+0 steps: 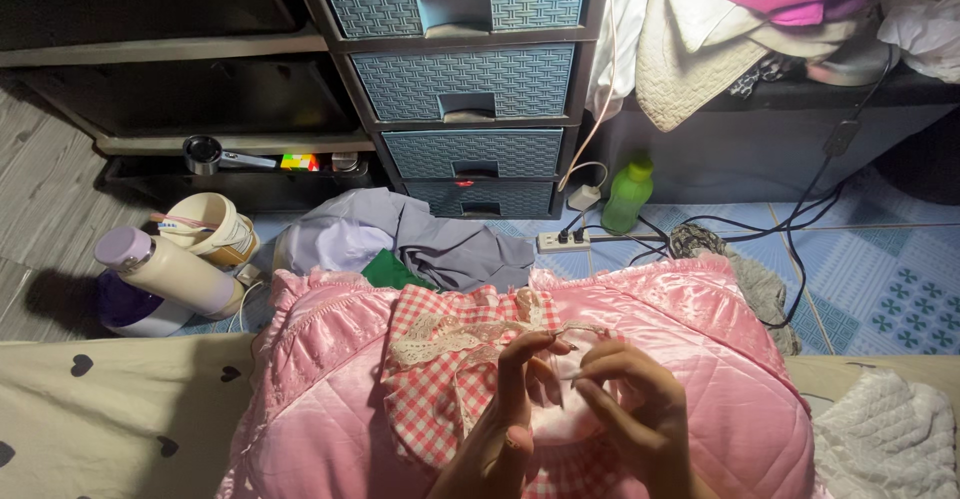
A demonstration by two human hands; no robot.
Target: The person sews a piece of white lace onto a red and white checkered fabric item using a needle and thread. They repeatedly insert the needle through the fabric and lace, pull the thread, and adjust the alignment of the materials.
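I see both hands pinched shut on the checked cloth (440,379): left hand (515,399), right hand (625,404), over the pink quilted pillow (330,399).

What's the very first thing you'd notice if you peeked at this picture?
The shiny pink quilted satin pillow fills the bottom middle, and on it lies a red-and-white checked cloth with cream lace trim. Right there, the left hand and right hand pinch at the lace edge together. Behind them stands a blue woven-look plastic drawer tower, with a bright green plastic bottle on the floor to its right.
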